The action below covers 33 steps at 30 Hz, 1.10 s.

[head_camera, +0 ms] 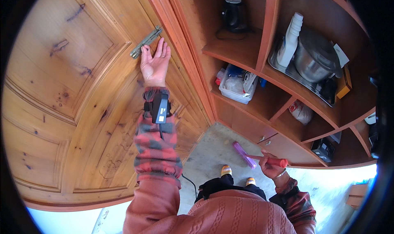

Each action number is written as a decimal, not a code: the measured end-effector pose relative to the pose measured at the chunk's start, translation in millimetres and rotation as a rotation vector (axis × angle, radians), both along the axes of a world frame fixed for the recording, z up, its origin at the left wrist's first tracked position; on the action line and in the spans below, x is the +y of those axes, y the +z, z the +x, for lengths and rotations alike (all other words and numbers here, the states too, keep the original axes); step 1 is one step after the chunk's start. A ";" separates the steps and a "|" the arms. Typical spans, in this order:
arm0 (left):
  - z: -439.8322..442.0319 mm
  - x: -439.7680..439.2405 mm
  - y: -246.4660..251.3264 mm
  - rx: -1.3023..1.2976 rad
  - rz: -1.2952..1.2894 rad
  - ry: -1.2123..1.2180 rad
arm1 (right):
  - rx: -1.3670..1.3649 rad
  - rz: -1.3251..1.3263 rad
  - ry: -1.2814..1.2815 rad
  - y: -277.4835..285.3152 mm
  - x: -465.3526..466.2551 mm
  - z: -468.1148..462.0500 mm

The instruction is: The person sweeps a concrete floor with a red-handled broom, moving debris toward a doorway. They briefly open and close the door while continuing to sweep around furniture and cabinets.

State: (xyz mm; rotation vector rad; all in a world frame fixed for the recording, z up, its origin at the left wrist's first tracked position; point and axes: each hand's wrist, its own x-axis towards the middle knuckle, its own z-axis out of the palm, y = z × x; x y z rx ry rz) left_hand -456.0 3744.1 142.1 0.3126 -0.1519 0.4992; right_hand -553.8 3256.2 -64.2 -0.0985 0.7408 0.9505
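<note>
My left hand [155,63] is raised to the wooden door [95,89], palm turned up. Its thumb and index finger pinch a small part of a tarnished metal door bolt [148,40], while the other fingers stretch out past it. Down at the right, my right hand [268,166] is wrapped around the red handle [278,162] of a broom. The broom's purple head [244,154] is on or near the concrete floor [212,147], ahead of my feet.
Along the right stands a wooden shelf unit [234,55]. It holds an electric kettle [235,15], a white bottle [289,41], a metal pot [315,58] on a tray, and a plastic bin [235,93]. An orange-red door frame [181,40] separates door and shelves.
</note>
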 end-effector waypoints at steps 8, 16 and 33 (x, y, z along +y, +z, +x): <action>-3.9 5.5 2.8 -0.002 0.032 -0.072 | 0.148 0.034 0.015 -22.5 3.8 1.4; -20.4 6.5 11.4 -0.009 0.043 -0.039 | 0.199 0.002 0.057 -36.1 7.7 -0.1; 7.5 2.9 -5.6 -0.038 0.140 0.154 | 0.124 0.021 0.103 -11.1 6.7 -7.1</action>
